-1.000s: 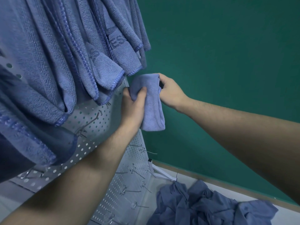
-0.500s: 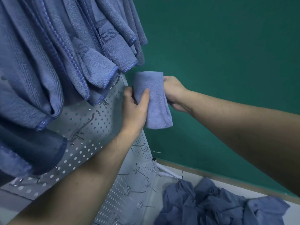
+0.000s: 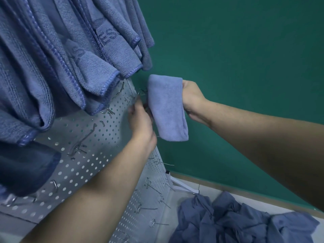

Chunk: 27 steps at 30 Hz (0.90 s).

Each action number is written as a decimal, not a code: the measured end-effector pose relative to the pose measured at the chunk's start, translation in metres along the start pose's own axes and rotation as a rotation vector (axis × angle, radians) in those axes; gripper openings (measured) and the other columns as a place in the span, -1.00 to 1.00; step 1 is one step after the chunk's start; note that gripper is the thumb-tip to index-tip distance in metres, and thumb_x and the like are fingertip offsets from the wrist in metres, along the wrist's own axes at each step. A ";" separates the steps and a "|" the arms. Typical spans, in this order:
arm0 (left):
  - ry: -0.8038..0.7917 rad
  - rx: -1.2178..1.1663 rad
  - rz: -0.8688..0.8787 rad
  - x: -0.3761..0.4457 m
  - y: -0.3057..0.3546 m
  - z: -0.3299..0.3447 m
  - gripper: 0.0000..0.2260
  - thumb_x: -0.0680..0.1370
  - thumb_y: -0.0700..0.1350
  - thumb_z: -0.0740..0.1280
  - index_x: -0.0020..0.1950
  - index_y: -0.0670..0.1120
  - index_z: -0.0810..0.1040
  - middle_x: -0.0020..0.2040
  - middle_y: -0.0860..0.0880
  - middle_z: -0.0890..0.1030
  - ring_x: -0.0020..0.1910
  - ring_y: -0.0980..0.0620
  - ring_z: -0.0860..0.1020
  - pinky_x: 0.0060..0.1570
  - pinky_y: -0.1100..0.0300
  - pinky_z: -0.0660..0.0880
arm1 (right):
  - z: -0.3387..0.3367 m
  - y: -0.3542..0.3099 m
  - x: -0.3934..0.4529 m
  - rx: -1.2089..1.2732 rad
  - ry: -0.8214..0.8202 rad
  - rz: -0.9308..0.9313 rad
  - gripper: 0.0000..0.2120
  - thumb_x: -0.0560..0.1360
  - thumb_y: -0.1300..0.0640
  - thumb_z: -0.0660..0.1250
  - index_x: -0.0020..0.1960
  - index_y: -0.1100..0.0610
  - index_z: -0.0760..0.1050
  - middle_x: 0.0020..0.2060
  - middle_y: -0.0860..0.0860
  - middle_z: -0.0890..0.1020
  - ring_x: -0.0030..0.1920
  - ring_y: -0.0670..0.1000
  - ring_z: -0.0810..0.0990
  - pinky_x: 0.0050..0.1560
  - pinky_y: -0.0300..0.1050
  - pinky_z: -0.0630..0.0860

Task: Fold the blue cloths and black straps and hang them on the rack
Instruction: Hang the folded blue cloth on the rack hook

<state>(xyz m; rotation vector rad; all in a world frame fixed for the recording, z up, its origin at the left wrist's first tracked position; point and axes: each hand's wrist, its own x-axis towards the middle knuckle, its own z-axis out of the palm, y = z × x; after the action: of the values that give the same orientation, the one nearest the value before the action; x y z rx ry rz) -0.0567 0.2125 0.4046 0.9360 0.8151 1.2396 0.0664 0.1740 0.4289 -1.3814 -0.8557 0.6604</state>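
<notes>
A folded light-blue cloth [image 3: 167,106] hangs lengthwise in the air just off the right edge of the white pegboard rack [image 3: 98,142]. My right hand [image 3: 192,99] grips the cloth's right side near the top. My left hand [image 3: 140,121] is at the cloth's left edge, its blurred fingers close to a wire hook [image 3: 142,92] on the rack's edge; their hold is hidden. Several folded blue cloths [image 3: 73,55] hang on hooks higher up on the rack.
A darker blue cloth [image 3: 26,165] hangs at the lower left. Bare wire hooks [image 3: 157,207] stick out of the rack's lower part. A crumpled pile of blue cloths [image 3: 228,221] lies on the white surface below. A green wall [image 3: 245,67] stands behind.
My left thumb has come off the front of the folded cloth and the hand has slid to its left edge by the hook. The right hand keeps its grip.
</notes>
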 end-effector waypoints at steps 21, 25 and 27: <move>-0.255 -0.293 -0.203 0.044 0.022 0.008 -0.71 0.66 -0.11 0.12 0.23 -0.17 0.56 0.12 -0.19 0.63 0.21 -0.17 0.60 0.27 -0.05 0.49 | 0.013 -0.009 0.020 -0.070 -0.054 -0.186 -0.90 0.51 0.29 0.36 -0.03 0.30 0.62 -0.27 -0.04 0.60 -0.25 -0.09 0.47 -0.23 -0.19 0.47; -0.305 -0.311 -0.168 0.044 0.020 0.007 -0.62 0.64 -0.01 0.22 0.31 -0.24 0.55 0.28 -0.19 0.59 0.29 -0.19 0.57 0.32 -0.15 0.45 | 0.011 -0.007 0.019 -0.048 -0.034 -0.191 -0.93 0.51 0.31 0.35 -0.11 0.23 0.62 -0.32 -0.09 0.59 -0.30 -0.12 0.46 -0.29 -0.23 0.44; -0.316 -0.318 -0.197 0.043 0.018 0.007 -0.54 0.64 0.06 0.26 0.43 -0.22 0.48 0.34 -0.22 0.56 0.30 -0.20 0.57 0.31 -0.15 0.47 | 0.012 -0.005 0.016 -0.062 -0.028 -0.195 -0.85 0.52 0.30 0.34 -0.19 0.15 0.59 -0.36 -0.13 0.57 -0.34 -0.16 0.44 -0.31 -0.27 0.42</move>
<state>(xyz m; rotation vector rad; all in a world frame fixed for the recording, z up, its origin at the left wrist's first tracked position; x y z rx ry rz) -0.0505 0.2555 0.4235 0.7472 0.4322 0.9818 0.0647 0.1936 0.4357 -1.3264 -1.0261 0.5077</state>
